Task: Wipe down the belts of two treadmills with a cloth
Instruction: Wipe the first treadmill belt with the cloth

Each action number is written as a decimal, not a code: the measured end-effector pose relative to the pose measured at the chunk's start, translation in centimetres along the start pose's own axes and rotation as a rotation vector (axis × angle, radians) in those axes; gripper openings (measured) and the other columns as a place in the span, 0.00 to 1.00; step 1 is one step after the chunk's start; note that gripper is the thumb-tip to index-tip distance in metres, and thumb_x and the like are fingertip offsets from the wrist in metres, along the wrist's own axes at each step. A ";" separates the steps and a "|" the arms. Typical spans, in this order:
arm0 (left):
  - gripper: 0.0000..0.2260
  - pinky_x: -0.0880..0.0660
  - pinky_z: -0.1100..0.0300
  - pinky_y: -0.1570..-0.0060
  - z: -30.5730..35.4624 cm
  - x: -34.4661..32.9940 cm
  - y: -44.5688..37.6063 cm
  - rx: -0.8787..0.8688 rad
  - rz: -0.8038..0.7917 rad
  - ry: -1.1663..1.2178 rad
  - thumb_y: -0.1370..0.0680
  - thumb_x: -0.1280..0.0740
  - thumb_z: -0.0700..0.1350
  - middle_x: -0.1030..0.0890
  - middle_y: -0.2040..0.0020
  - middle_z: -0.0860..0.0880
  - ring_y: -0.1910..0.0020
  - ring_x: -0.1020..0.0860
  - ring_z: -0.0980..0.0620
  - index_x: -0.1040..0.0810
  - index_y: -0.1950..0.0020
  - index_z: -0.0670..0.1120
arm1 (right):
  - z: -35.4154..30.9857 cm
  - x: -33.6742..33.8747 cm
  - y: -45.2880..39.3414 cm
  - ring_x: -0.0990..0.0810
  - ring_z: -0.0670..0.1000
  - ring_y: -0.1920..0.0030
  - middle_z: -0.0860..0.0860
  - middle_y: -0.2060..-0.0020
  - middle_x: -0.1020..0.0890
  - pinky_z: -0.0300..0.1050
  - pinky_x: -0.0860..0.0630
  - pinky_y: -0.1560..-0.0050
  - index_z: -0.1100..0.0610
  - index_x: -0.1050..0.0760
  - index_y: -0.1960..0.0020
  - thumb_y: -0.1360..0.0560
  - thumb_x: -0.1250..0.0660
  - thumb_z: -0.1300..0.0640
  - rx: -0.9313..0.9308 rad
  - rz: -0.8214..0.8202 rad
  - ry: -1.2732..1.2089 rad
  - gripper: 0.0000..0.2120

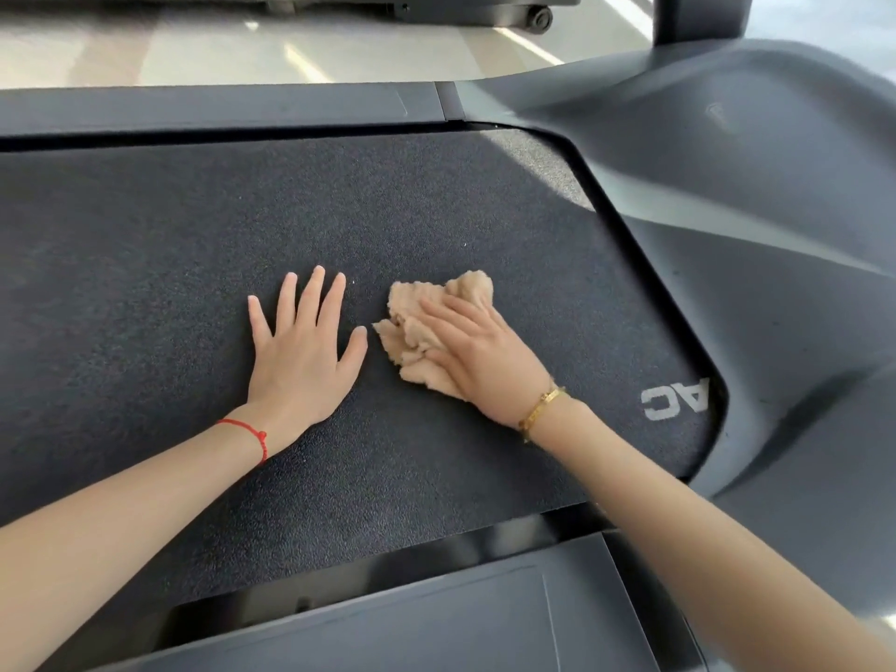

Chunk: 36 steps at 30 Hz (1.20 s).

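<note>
A dark, grainy treadmill belt [169,244] fills the middle of the head view. My right hand [485,356] presses a crumpled beige cloth [417,332] flat against the belt, fingers spread over it; a gold bracelet is on that wrist. My left hand [300,351] lies palm down on the belt just left of the cloth, fingers apart and holding nothing, with a red string on the wrist. White letters [674,400] are printed on the belt near its right end.
The grey motor cover [751,186] curves around the belt's right end, with an upright post [698,17] above it. Side rails run along the far edge [218,109] and near edge [436,613]. Pale floor and another machine's wheeled base [538,17] lie beyond.
</note>
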<state>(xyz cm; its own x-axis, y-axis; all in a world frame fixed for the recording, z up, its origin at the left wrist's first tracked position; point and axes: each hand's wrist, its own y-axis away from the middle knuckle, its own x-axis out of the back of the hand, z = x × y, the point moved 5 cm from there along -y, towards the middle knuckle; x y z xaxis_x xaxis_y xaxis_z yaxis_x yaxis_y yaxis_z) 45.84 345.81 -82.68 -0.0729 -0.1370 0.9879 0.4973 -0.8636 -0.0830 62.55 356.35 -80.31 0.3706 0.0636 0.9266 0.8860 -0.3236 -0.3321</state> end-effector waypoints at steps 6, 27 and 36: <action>0.34 0.53 0.33 0.25 0.1 0.2 -0.3 0.017 -0.011 -0.007 0.22 0.59 0.62 0.47 0.18 0.47 0.20 0.51 0.43 0.48 0.18 0.49 | 9.7 -0.5 -7.2 0.25 0.62 0.41 0.57 0.44 0.21 0.61 0.36 0.33 0.58 0.23 0.43 0.22 0.50 0.38 -0.312 -0.139 0.134 0.27; 0.31 0.52 0.30 0.27 -0.5 0.0 -3.2 -0.002 -0.039 -0.038 0.20 0.57 0.61 0.47 0.18 0.49 0.20 0.51 0.44 0.49 0.18 0.53 | 18.4 -2.2 -20.9 0.30 0.65 0.36 0.63 0.39 0.26 0.61 0.43 0.29 0.61 0.23 0.40 0.19 0.50 0.44 -0.308 -0.197 0.261 0.26; 0.31 0.53 0.32 0.26 -0.7 0.3 -3.2 0.003 -0.044 -0.009 0.20 0.56 0.61 0.47 0.18 0.51 0.19 0.51 0.46 0.48 0.19 0.53 | 6.8 -6.5 -24.1 0.37 0.62 0.27 0.63 0.28 0.33 0.57 0.47 0.26 0.63 0.36 0.26 0.16 0.46 0.53 -0.068 -0.247 -0.016 0.22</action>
<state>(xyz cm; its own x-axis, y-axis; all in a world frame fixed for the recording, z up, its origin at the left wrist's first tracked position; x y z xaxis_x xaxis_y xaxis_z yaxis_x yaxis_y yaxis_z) 43.64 348.15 -82.19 -0.0872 -0.0950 0.9917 0.4968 -0.8670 -0.0394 40.66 370.17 -79.52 0.1504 0.1628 0.9751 0.9297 -0.3588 -0.0835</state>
